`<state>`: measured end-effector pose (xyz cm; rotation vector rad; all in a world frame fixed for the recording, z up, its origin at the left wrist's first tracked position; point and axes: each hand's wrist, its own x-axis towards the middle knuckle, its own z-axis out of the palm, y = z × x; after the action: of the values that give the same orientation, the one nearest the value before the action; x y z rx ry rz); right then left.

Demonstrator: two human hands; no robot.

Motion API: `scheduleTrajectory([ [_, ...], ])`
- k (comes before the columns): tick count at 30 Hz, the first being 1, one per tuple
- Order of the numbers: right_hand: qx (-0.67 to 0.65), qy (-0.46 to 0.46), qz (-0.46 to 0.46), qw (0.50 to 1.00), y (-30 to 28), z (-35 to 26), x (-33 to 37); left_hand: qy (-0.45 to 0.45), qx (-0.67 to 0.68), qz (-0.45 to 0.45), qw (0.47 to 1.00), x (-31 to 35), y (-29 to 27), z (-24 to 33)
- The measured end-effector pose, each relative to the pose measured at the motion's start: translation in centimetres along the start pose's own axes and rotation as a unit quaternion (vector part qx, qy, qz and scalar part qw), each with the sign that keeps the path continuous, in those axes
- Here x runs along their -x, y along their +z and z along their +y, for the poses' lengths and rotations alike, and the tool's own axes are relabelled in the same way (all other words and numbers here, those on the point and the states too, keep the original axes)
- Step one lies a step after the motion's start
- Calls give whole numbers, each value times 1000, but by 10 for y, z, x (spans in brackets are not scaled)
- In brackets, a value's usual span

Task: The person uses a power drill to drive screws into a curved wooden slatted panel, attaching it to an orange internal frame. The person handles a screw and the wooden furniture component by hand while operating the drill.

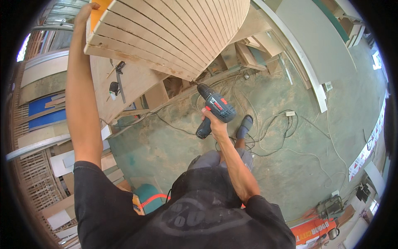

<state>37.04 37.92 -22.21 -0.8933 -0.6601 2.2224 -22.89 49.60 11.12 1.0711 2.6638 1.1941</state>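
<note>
One view, head: looking down past my chest, no second angle to check against.
grooved panel (170, 31): pale wood, top centre, raised ahead of me and tilted, near corner pointing back my way.
left hand (84, 15): arm stretched up to the panel's far-left edge; fingers hooked over the rim onto the orange face (98, 15); thumb hidden, can't tell how it presses.
right hand (216, 124): fingers wrapped around the grip of the power drill (222, 108), index up by the trigger; squeezed or not, can't tell.
drill tip: right at the panel's near corner; touching or just short, too small to tell.
grooves: run in rows across the visible face, so I'd call that part done.
near edge: brownish smears along it; finished fixings or only marks, can't tell.
corner: drilling or driving looks in hand, not finished, I judge; count left unknown.
underside: hidden, no call.
wood sheet (99, 74): left, below the panel, black clamp-like tool (120, 81) lying on it, out of my hands.
green floor (290, 178): dusty, white socket block (290, 113) on it.
</note>
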Motion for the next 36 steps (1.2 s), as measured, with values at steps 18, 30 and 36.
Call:
scheduleTrajectory([
  [18,45,-61,-4,997,-9,43,-25,-29,40,-25,998,48,2,20],
  [30,88,-46,-21,995,-15,42,-32,-40,46,-31,998,59,-4,29],
  [36,86,-51,-21,995,-11,42,-34,-46,50,-32,997,64,-7,30],
])
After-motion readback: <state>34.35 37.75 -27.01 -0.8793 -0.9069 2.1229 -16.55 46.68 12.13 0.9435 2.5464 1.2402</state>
